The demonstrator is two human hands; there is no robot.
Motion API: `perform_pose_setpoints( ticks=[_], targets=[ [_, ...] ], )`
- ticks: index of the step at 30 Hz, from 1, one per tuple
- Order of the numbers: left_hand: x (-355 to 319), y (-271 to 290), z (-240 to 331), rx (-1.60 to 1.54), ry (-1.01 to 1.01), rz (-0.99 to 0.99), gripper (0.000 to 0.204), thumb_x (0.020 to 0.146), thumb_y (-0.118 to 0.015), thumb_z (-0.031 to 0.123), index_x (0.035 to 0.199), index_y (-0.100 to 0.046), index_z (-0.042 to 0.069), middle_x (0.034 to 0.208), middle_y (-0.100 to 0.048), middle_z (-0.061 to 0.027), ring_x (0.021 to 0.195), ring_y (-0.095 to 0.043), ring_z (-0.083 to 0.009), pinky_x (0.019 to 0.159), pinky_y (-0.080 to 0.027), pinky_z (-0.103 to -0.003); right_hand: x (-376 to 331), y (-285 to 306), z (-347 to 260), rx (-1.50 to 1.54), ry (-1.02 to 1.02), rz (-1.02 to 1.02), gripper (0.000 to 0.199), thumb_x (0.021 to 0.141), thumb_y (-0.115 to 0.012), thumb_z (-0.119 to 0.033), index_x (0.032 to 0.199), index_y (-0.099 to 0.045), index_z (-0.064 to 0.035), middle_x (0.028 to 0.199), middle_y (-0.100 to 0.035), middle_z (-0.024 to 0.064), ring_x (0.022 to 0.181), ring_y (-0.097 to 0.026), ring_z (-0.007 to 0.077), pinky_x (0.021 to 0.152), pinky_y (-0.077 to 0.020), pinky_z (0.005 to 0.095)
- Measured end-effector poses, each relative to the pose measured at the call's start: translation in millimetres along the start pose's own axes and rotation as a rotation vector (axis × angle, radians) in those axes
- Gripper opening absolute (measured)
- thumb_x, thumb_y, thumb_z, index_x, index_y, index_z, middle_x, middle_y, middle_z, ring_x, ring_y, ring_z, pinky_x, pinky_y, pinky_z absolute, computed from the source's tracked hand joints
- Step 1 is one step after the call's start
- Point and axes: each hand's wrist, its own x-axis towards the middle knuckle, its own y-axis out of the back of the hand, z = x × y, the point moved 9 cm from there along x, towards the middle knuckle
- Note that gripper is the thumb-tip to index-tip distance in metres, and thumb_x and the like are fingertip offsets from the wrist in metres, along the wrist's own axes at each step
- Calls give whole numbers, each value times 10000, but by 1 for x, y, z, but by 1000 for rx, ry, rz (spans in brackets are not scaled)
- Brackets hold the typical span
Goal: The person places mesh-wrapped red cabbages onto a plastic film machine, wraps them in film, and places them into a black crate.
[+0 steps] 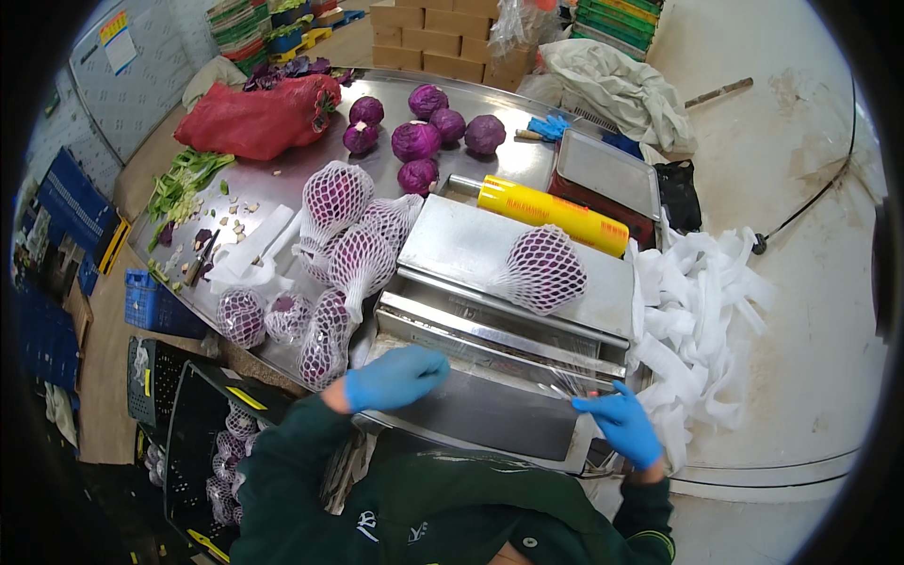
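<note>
Both my hands wear blue gloves and work at the front of a metal film-wrapping machine (435, 318). My left hand (397, 377) is closed above the left end of its dark front plate (499, 410); whatever its fingers hold is hidden. At the right end, my right hand (619, 424) pinches gathered clear plastic film (570, 379). One purple cabbage in a white foam net (544, 270) rests on the machine's top, beyond my hands. Behind it lies a yellow film roll (556, 215).
Netted cabbages (363, 264) and bare purple cabbages (415, 141) cover part of the steel table (292, 174), with a red mesh sack (259, 118) behind. White foam nets (697, 320) pile up at right, near a scale (610, 174). Black crates (188, 424) stand lower left.
</note>
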Motion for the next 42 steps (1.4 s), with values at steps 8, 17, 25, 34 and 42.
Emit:
perform_pose_setpoints(
  ticks=[8, 17, 25, 34, 42],
  targets=[
    [95, 159, 111, 23, -391, 523, 359, 809, -544, -68, 1127, -625, 79, 1066, -621, -60, 966, -584, -184, 883, -413, -346, 110, 178, -29, 267, 99, 586, 579, 799, -372, 124, 1348, -484, -20, 1325, -542, 123, 1239, -493, 218, 1043, -325, 292],
    [180, -2, -73, 368, -116, -204, 946, 804, -584, 613, 1496, -166, 121, 1545, -146, -190, 1425, -170, -331, 1070, -185, -628, 181, -12, 97, 461, -18, -183, 726, 720, -804, -317, 1311, -498, -27, 1253, -582, 139, 1142, -547, 224, 1006, -408, 353],
    [163, -34, -46, -55, -214, -246, 802, 887, -617, 388, 1453, -208, -7, 1476, -299, -201, 1350, -320, -279, 1137, -229, -339, 145, -20, 90, 620, -258, -46, 619, 770, -772, -306, 1254, -538, 0, 1187, -624, 126, 1078, -586, 204, 944, -448, 314],
    [4, -57, 17, -263, -102, -228, 629, 887, -622, 390, 1346, -424, 7, 1295, -531, -173, 1140, -546, -301, 1007, -417, -371, 39, -52, -13, 920, -244, -200, 604, 778, -760, -220, 1276, -505, 10, 1216, -606, 108, 1103, -568, 181, 961, -450, 335],
    [-14, -103, -50, -417, 193, -391, 751, 868, -537, 584, 1374, -416, 43, 1293, -527, -203, 1154, -539, -295, 982, -424, -367, 22, -135, 34, 937, -413, -418, 657, 843, -680, -345, 1353, -403, -37, 1174, -578, 98, 991, -597, 207, 666, -551, 342]
  ],
)
